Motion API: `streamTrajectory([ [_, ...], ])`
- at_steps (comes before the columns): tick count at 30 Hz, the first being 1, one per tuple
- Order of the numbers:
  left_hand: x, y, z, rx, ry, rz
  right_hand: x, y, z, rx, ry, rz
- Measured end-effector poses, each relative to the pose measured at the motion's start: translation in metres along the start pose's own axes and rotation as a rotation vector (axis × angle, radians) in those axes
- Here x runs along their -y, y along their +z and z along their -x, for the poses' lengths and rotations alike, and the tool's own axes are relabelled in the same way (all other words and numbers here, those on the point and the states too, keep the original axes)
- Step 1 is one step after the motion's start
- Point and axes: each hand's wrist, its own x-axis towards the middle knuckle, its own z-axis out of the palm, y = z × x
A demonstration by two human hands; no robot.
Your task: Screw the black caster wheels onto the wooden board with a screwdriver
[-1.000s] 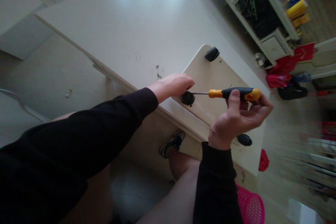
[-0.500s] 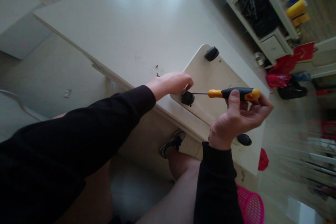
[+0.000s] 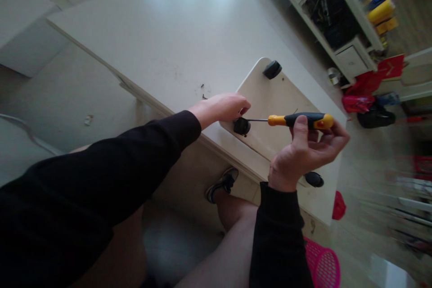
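Observation:
A yellow-and-black screwdriver (image 3: 308, 120) lies nearly level in my right hand (image 3: 305, 155), thumb on the near side of the handle and fingers curled around the end. Its thin shaft runs left to a black caster wheel (image 3: 241, 126) at the near-left corner of a pale board (image 3: 270, 99). My left hand (image 3: 226, 107) is at that corner, its fingers bent in a pinch right above the caster. Whatever sits between those fingertips is hidden. Two more black casters, a far one (image 3: 272, 69) and a right one (image 3: 314, 179), are on the board.
The board rests on a white table (image 3: 145, 40). Small dark screws (image 3: 203, 96) lie left of the board. A pink perforated basket (image 3: 324, 263) stands on the floor near my leg. White shelving (image 3: 337, 40) with drawers is beyond the table.
Almost nothing differs. Both hands, the screwdriver and the caster keep their places, with only a very slight shift of the view.

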Motion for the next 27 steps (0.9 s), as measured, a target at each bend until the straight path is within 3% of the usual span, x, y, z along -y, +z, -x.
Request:
streamTrajectory([
  [5, 0.010, -0.013, -0.003, -0.106, -0.064, 0.129, 0.003, 0.002, 0.001, -0.008, -0.019, 0.050],
  [11, 0.062, -0.041, 0.012, -0.385, -0.451, 0.157, -0.001, 0.006, 0.001, -0.058, 0.081, 0.034],
  [14, 0.086, -0.048, 0.029, -0.394, -0.636, 0.095, -0.001, 0.007, 0.000, -0.074, 0.143, 0.021],
  [19, 0.101, -0.045, 0.047, -0.283, -0.774, 0.068, 0.001, 0.007, 0.000, -0.061, 0.220, -0.040],
  [23, 0.097, -0.051, 0.046, -0.294, -0.772, 0.098, 0.001, 0.005, 0.001, -0.056, 0.263, -0.043],
  [27, 0.076, -0.053, 0.038, -0.370, -0.576, 0.142, -0.001, 0.003, -0.001, -0.053, 0.300, -0.059],
])
